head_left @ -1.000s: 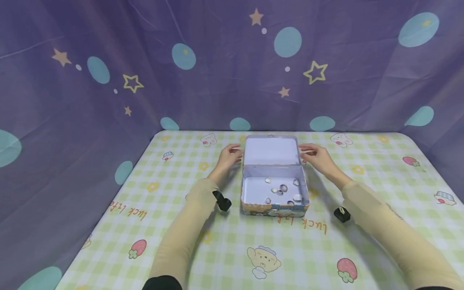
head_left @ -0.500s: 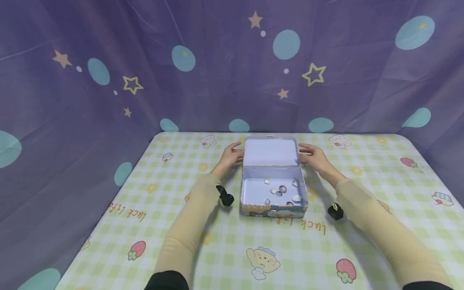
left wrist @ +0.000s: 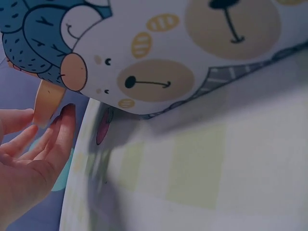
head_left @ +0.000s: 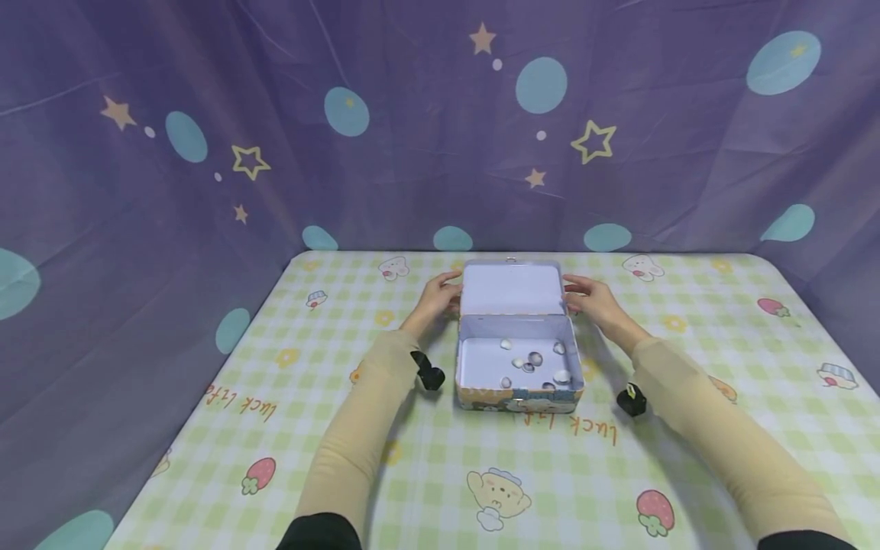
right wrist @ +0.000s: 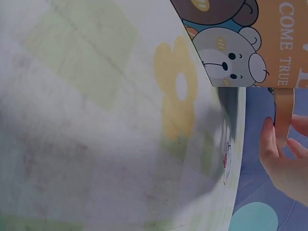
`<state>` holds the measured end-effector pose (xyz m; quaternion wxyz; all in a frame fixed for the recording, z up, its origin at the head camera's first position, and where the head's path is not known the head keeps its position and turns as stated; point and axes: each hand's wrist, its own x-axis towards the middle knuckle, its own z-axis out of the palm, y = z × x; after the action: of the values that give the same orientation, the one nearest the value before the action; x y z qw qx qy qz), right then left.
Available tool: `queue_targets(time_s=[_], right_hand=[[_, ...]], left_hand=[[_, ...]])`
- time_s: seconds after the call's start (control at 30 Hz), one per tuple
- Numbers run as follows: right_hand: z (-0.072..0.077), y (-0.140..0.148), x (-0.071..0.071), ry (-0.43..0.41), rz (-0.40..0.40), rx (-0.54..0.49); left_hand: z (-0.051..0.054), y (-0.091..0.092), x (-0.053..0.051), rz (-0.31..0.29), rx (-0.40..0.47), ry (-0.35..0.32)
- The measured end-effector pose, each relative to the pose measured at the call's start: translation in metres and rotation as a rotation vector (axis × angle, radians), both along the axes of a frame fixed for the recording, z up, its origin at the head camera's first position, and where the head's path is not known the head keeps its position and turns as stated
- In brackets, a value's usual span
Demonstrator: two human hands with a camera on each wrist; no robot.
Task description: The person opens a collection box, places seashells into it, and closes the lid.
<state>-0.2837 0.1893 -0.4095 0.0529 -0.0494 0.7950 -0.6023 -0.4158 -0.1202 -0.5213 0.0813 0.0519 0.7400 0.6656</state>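
Observation:
A rectangular tin box [head_left: 521,399] stands on the table, its hinged lid [head_left: 512,287] raised and leaning back. Several small whitish and brownish seashells [head_left: 535,358] are scattered over its pale floor. My left hand [head_left: 438,296] holds the lid's left edge, the thumb on one side and the fingers on the other, as the left wrist view shows. On the opposite edge, my right hand [head_left: 596,299] pinches the lid between thumb and fingers [right wrist: 268,139]. Cartoon bears decorate the box's outer walls in both wrist views.
A green-and-white checked cloth [head_left: 385,504] with printed strawberries and animals covers the table. Behind it hangs a purple curtain [head_left: 426,176] with stars and blue spots. Black wrist cameras [head_left: 429,374] sit beneath both forearms.
Both hands have moved slightly inward and closed in on the lid's side edges. The box and the shells stay where they were; the head view has shifted slightly.

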Motion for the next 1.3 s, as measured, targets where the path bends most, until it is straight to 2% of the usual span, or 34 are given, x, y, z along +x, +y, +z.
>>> queue_targets(time_s=[0.03,0.13,0.23,0.3,0.43,0.47,0.53,0.7,0.97,1.3], right_hand=[[0.0,0.0,0.0,-0.004,0.0,-0.005],[0.0,0.0,0.0,-0.008,0.005,-0.022],[0.001,0.0,0.0,-0.014,0.005,-0.049],[0.002,0.001,0.001,-0.025,-0.001,-0.063],[0.003,0.001,0.001,-0.04,-0.016,-0.094],[0.004,0.001,0.001,-0.04,-0.02,-0.1],[0.005,0.001,0.001,-0.038,-0.026,-0.114],[0.01,0.001,0.002,-0.024,-0.035,-0.126],[0.015,0.001,0.002,-0.011,-0.051,-0.142],[0.02,0.001,0.008,0.06,-0.064,-0.151]], left_hand=[[0.012,0.003,0.01,0.009,-0.003,0.0],[0.06,0.013,0.048,0.045,-0.034,-0.033],[0.103,0.023,0.078,0.076,-0.08,-0.088],[0.12,0.026,0.091,0.076,-0.092,-0.104],[0.139,0.028,0.106,0.059,-0.08,-0.098],[0.141,0.028,0.108,0.06,-0.074,-0.091],[0.137,0.026,0.105,0.064,-0.059,-0.055],[0.121,0.023,0.093,0.079,-0.031,0.029],[0.123,0.024,0.096,0.109,-0.022,0.111],[0.127,0.024,0.102,0.117,0.06,0.175]])
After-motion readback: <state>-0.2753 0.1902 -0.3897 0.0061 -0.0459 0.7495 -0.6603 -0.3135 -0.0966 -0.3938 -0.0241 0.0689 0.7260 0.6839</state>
